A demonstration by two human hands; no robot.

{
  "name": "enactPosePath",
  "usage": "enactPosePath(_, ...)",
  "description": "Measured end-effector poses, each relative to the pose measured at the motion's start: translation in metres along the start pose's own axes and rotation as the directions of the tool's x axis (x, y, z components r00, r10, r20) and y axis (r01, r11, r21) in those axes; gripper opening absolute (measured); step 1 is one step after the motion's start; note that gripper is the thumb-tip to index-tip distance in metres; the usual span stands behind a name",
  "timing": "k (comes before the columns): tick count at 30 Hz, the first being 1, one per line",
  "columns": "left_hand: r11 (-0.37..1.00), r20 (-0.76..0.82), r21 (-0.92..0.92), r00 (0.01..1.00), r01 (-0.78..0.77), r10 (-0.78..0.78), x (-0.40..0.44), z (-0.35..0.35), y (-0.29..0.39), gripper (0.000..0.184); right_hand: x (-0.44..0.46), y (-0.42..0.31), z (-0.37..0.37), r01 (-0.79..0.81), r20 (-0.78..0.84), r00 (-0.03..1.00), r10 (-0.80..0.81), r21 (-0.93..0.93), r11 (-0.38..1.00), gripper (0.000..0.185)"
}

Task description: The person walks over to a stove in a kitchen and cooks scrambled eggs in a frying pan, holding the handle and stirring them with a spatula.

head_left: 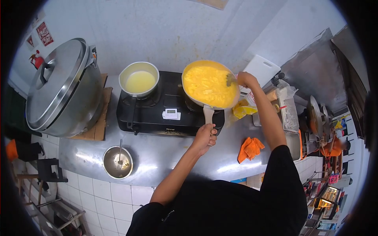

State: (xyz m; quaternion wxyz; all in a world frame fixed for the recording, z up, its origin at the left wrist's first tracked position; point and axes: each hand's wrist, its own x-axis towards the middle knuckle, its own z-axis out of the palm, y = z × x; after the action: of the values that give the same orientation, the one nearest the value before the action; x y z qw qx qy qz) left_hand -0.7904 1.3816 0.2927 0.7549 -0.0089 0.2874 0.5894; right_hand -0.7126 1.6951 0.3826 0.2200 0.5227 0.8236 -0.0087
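My left hand (205, 138) is closed around the handle of a frying pan (233, 101) on the right burner. Soft yellow scrambled egg (206, 84) fills the pan. At the pan's right rim, my right hand (247, 80) is closed on what looks like a spatula (230, 80). Its greyish head rests in the egg, while its handle is mostly hidden by my fingers. A saucepan (123, 74) with pale yellow liquid stands on the left side of the black gas stove (153, 125). A white digital timer (171, 114) lies on the stove between the burners.
A large lidded steel pot (75, 106) stands at the left on cardboard. Near the counter's front edge is a steel bowl (129, 165) holding a fork (120, 157). An orange cloth (251, 149) lies to the right. Beyond it are a yellow plastic bag (244, 109) and metal trays (292, 141).
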Motion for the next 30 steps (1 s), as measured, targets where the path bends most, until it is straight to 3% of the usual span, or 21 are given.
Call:
enactPosePath(2,1.000,-0.009,0.006,1.000,0.010,-0.010,-0.001,0.001,0.002,0.015,0.015,-0.009,-0.001,0.055,-0.215,0.975,-0.057,-0.015,0.998,0.027)
enactPosePath(5,1.000,0.006,0.021,1.000,0.013,-0.013,0.000,-0.001,0.002,0.014,0.027,-0.023,-0.007,0.056,-0.245,0.968,-0.050,0.018,0.998,0.028)
enactPosePath(8,1.000,0.000,0.022,1.000,0.016,-0.016,0.000,0.000,0.002,0.014,0.037,-0.036,0.004,0.217,-0.162,0.962,-0.220,-0.038,0.976,0.029)
enactPosePath(11,1.000,0.007,0.021,1.000,0.015,-0.016,0.000,-0.001,0.002,0.014,0.019,-0.048,0.032,0.487,-0.306,0.803,-0.512,-0.159,0.859,0.030)
enactPosePath(13,1.000,0.006,0.014,1.000,0.014,-0.015,0.000,-0.002,0.001,0.014,-0.029,-0.067,0.036,0.384,-0.290,0.861,-0.418,-0.167,0.908,0.033)
enactPosePath(18,1.000,0.015,-0.001,1.000,0.005,-0.005,0.000,-0.002,0.000,0.016,-0.103,-0.066,0.065,0.426,-0.392,0.782,-0.484,-0.230,0.875,0.037)
enactPosePath(24,1.000,0.052,-0.011,0.999,0.009,-0.009,0.004,-0.008,-0.001,0.016,-0.124,-0.011,0.013,0.353,-0.222,0.906,-0.362,-0.080,0.932,0.032)
enactPosePath(30,1.000,0.022,0.024,1.000,0.014,-0.015,-0.002,-0.002,0.004,0.015,-0.061,0.027,-0.001,0.164,-0.324,0.934,-0.150,0.017,0.986,0.025)
